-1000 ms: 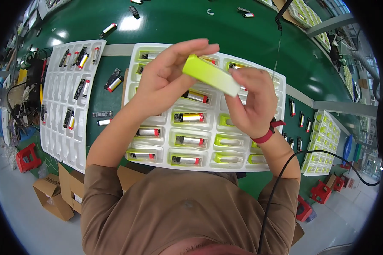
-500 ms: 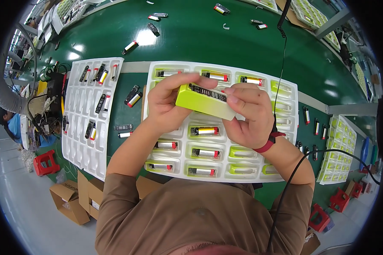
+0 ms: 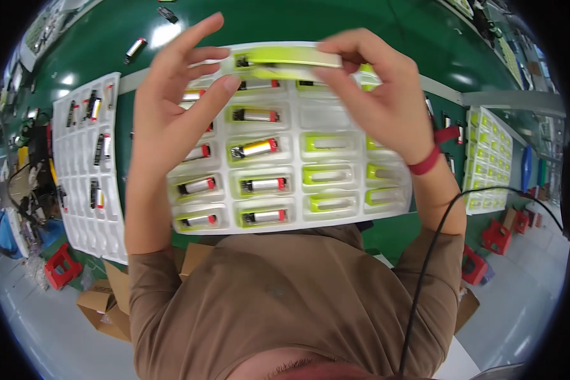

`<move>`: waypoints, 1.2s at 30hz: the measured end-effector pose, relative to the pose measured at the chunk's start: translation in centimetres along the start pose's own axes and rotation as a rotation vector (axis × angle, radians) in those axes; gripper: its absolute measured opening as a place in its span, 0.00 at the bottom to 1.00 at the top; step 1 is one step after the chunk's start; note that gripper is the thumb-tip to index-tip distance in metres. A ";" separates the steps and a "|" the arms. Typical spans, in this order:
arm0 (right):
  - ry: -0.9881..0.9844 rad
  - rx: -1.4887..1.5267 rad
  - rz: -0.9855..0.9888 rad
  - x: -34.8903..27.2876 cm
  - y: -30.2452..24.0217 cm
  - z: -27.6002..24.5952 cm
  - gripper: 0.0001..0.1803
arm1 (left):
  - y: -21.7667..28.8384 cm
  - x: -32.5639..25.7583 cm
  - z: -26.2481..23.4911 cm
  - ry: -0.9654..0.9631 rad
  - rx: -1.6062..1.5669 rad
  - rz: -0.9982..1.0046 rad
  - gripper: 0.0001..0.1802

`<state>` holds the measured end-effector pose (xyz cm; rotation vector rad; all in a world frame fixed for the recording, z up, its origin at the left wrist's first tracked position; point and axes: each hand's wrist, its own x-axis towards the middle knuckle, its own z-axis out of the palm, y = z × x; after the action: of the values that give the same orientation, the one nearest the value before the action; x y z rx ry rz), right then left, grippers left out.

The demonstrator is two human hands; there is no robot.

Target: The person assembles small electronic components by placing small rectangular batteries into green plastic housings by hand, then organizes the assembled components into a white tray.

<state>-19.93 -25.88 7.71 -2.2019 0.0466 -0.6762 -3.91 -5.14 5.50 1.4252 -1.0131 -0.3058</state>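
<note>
My right hand (image 3: 389, 95) pinches the right end of a lime-yellow plastic housing (image 3: 291, 58) between thumb and fingers, over the far rows of a white moulded tray (image 3: 326, 116). Motion smears the housing, so its open side and contents cannot be made out. Off its left end hovers my left hand (image 3: 174, 95), fingers spread, holding nothing. Several yellow-green housings sit in the tray pockets. Those in the left and middle columns carry red-ended battery cells (image 3: 256, 148) with dark parts beside them; the nearer ones on the right, such as this housing (image 3: 328, 142), show no cell.
At the left lies a second white tray (image 3: 73, 209) with some battery assemblies. A tray of yellow-green housings (image 3: 487, 161) stands at the right. Loose cells (image 3: 135, 50) lie on the green table. A black cable (image 3: 446, 244) crosses my right forearm. Red stools (image 3: 63, 266) and cardboard boxes stand below.
My left hand has let go of the housing and opened out to its left. The right hand keeps the housing, now turned and farther over the tray. The whole view has shifted.
</note>
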 end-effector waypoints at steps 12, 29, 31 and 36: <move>-0.245 -0.431 0.125 -7.0 4.1 -1.6 0.07 | -2.7 -3.1 8.1 -0.653 0.647 0.461 0.12; -0.311 -0.228 0.054 22.3 13.6 19.6 0.23 | -3.0 0.4 -2.2 -0.155 -0.334 -0.418 0.25; -0.222 -0.469 0.050 23.6 14.4 22.0 0.22 | -3.3 0.5 -2.2 -0.132 -0.375 -0.417 0.26; -0.304 -0.399 0.026 24.4 18.4 21.2 0.24 | -4.2 1.3 -1.9 -0.144 -0.531 -0.532 0.21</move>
<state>14.62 -29.45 -5.59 -2.6605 0.0575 -0.3295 -0.15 -5.56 2.48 1.1656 -0.5805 -1.0018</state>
